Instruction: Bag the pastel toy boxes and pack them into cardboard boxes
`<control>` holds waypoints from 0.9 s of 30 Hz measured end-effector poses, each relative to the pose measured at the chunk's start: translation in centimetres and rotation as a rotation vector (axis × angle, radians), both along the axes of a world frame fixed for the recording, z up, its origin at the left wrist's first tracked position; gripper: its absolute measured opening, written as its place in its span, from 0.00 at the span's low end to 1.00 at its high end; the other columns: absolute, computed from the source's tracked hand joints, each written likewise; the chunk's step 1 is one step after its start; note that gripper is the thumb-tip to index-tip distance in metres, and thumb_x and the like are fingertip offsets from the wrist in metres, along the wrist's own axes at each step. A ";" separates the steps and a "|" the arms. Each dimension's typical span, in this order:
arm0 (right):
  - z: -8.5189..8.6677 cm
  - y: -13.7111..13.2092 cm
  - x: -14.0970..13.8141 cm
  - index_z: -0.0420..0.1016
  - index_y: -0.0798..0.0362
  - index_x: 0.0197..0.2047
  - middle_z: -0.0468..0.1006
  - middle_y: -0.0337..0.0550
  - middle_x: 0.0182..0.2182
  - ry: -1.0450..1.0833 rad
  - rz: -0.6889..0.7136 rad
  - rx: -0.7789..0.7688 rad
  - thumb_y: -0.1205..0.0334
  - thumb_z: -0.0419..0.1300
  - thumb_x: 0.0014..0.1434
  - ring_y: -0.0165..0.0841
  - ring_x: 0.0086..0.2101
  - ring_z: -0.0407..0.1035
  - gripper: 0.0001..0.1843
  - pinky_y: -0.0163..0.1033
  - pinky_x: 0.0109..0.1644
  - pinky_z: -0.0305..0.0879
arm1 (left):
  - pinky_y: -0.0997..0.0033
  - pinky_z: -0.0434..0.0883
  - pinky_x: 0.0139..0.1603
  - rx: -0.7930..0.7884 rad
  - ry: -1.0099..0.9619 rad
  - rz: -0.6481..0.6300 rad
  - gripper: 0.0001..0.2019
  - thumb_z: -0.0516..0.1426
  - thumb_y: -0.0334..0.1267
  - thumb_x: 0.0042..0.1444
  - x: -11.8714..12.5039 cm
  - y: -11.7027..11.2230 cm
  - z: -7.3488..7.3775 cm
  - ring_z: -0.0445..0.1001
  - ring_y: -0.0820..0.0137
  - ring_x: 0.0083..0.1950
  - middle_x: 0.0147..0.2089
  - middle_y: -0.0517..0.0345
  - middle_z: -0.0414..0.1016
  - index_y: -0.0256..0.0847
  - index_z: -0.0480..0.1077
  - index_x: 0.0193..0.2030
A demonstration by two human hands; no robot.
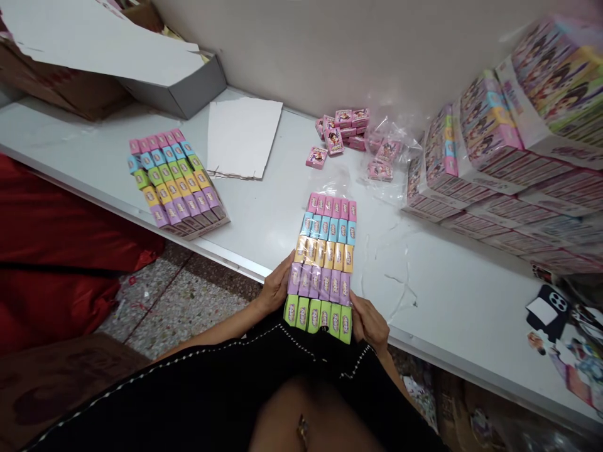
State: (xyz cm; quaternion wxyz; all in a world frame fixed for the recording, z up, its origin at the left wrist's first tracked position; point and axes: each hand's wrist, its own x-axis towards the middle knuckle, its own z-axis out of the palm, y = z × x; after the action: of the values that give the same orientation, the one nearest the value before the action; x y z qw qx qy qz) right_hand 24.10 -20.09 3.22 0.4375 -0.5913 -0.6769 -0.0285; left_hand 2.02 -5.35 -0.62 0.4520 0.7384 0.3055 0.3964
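Note:
A block of small coloured boxes (320, 260), in rows of pink, blue, yellow, purple and green, rests partly over the table's front edge, close against my black top. Clear plastic film (332, 182) covers it and sticks out loosely past its far end. My left hand (277, 285) grips the block's left side. On the right side, lower down, my right hand (370, 320) holds it with the fingers along its edge. Both hands' fingertips are partly hidden by the block. Another block of coloured boxes (176, 179) sits apart on the left of the table.
White cardboard sheets (245, 135) lie near the wall, beside a grey box (198, 85). Loose pink boxes (334, 141) and a clear plastic bag (393, 141) are at the back. Wrapped box stacks (499, 150) stand right, near a dark phone (549, 307). Red fabric (61, 251) is left.

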 end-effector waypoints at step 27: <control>2.8 0.7 5.1 0.72 0.45 0.61 0.72 0.45 0.61 0.954 -0.126 -0.361 0.36 0.40 0.69 0.40 0.61 0.66 0.33 0.55 0.66 0.61 | 0.48 0.52 0.75 -0.180 0.113 0.131 0.30 0.37 0.54 0.71 -6.8 5.5 0.2 0.47 0.61 0.76 0.76 0.54 0.47 0.48 0.44 0.76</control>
State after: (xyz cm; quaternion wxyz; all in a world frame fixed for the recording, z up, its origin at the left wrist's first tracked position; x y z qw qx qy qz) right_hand 29.17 -19.41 6.02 0.5860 -0.6442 -0.3592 0.3356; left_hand -4.82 0.17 -0.37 0.4715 0.6945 0.4125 0.3538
